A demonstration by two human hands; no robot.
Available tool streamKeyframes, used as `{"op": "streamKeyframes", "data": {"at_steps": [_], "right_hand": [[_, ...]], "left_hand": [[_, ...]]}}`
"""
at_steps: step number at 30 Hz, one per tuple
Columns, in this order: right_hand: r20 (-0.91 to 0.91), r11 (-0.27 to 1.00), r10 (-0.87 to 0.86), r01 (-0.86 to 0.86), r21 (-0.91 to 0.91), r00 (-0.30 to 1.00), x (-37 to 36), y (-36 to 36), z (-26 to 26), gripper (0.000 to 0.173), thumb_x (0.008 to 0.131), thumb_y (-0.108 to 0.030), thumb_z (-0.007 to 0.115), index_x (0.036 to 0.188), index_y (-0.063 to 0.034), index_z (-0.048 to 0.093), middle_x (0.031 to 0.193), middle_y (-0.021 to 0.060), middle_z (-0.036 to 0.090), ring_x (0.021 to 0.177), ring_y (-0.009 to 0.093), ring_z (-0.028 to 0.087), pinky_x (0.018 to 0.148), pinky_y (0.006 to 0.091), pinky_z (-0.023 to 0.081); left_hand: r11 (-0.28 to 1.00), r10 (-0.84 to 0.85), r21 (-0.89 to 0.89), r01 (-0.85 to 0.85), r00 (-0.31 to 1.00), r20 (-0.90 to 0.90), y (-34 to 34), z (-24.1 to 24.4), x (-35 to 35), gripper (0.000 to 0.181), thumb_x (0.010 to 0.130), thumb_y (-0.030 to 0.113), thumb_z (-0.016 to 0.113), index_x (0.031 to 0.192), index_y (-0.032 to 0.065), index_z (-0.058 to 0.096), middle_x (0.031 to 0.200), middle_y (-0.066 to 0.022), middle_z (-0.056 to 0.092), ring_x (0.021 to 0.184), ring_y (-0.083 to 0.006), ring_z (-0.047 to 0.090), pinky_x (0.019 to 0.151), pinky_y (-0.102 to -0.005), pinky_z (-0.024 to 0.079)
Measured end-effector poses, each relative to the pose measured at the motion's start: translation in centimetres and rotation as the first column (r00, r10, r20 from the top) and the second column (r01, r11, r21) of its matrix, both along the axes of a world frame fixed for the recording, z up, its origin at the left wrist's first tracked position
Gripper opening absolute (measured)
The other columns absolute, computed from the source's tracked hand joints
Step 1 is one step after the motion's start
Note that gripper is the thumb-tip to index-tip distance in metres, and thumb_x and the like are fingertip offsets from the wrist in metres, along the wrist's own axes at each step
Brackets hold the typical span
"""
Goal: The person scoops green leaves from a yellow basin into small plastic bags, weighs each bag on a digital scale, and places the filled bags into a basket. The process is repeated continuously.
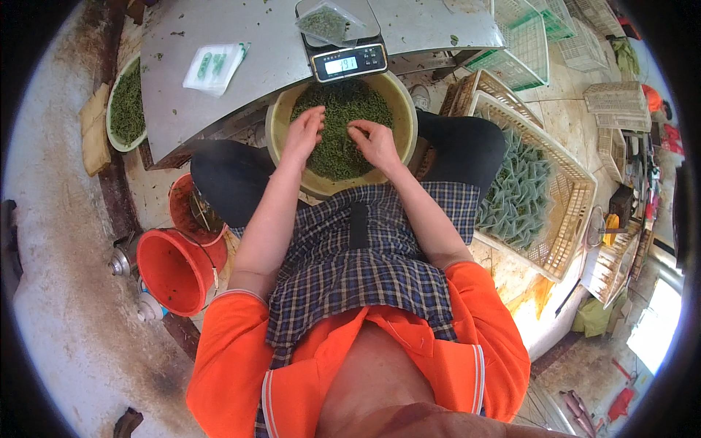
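A round yellowish basin (408,131) sits between my knees, filled with small green berries (342,159) that look like green peppercorns. My left hand (304,136) hovers over the left part of the heap, fingers loosely curved and apart from the thumb. Opposite it, my right hand (377,144) has its thumb and fingertips drawn together above the berries; whether something small is pinched there is unclear. Beyond the basin, a digital scale (349,61) with a lit display stands at the table edge. On its pan lies a clear plastic bag (328,24) of green berries.
A stack of printed plastic bags (214,68) lies on the metal table (263,33). At right, a plastic crate (569,219) holds many filled bags (515,191). Red buckets (170,274) stand at left, below a green-filled bowl (127,104). More crates (517,46) stand upper right.
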State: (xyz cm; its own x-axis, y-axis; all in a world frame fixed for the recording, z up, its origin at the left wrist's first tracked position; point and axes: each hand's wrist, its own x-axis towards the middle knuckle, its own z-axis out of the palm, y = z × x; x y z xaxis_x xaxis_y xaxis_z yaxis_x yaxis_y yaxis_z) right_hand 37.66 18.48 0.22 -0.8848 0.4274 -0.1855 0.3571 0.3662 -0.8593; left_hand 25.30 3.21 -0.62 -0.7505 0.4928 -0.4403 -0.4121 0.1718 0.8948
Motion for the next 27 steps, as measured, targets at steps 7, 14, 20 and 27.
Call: {"op": "streamKeyframes", "data": {"at_steps": [7, 14, 20, 27], "right_hand": [[-0.120, 1.000, 0.018, -0.021, -0.021, 0.993, -1.0, -0.8, 2.1, 0.024, 0.087, -0.016, 0.066, 0.106, -0.0009, 0.068, 0.084, 0.0100, 0.070, 0.065, 0.012, 0.064, 0.059, 0.0271, 0.050], [-0.036, 0.991, -0.112, 0.109, -0.079, 0.993, -0.9, -1.0, 3.3, 0.022, 0.082, -0.015, 0.068, 0.100, -0.0027, 0.071, 0.080, 0.0132, 0.070, 0.065, 0.017, 0.066, 0.059, 0.0308, 0.050], [-0.136, 0.983, -0.046, 0.069, 0.170, 0.990, -0.6, -0.3, 4.2, 0.023, 0.081, -0.015, 0.070, 0.101, -0.0034, 0.070, 0.091, 0.0161, 0.069, 0.073, 0.024, 0.067, 0.065, 0.0335, 0.050], [-0.247, 0.940, 0.107, -0.018, 0.341, 0.963, -1.1, 1.1, 3.6, 0.029, 0.078, -0.018, 0.073, 0.104, -0.0061, 0.070, 0.097, 0.0167, 0.067, 0.085, 0.029, 0.065, 0.073, 0.0373, 0.050]], "left_hand": [[0.968, -0.109, 0.251, 0.010, 0.916, 0.385, -0.1, 0.8, 2.1, 0.026, 0.096, 0.022, 0.057, 0.115, 0.0034, 0.055, 0.098, -0.0033, 0.061, 0.083, -0.0135, 0.062, 0.071, -0.0304, 0.057], [0.961, -0.110, 0.274, 0.024, 0.947, 0.301, 0.0, -0.3, 2.3, 0.018, 0.091, 0.011, 0.063, 0.108, 0.0038, 0.060, 0.090, -0.0020, 0.061, 0.078, -0.0117, 0.062, 0.070, -0.0273, 0.056], [0.965, -0.069, 0.263, 0.003, 0.967, 0.244, 0.0, 0.1, 2.2, 0.017, 0.091, 0.011, 0.063, 0.106, 0.0046, 0.060, 0.088, -0.0019, 0.061, 0.078, -0.0109, 0.062, 0.068, -0.0248, 0.055], [0.979, -0.185, 0.073, 0.193, 0.977, -0.102, -0.5, -1.4, 1.9, 0.020, 0.090, 0.009, 0.062, 0.110, 0.0050, 0.061, 0.096, -0.0030, 0.064, 0.086, -0.0137, 0.063, 0.076, -0.0276, 0.052]]}}
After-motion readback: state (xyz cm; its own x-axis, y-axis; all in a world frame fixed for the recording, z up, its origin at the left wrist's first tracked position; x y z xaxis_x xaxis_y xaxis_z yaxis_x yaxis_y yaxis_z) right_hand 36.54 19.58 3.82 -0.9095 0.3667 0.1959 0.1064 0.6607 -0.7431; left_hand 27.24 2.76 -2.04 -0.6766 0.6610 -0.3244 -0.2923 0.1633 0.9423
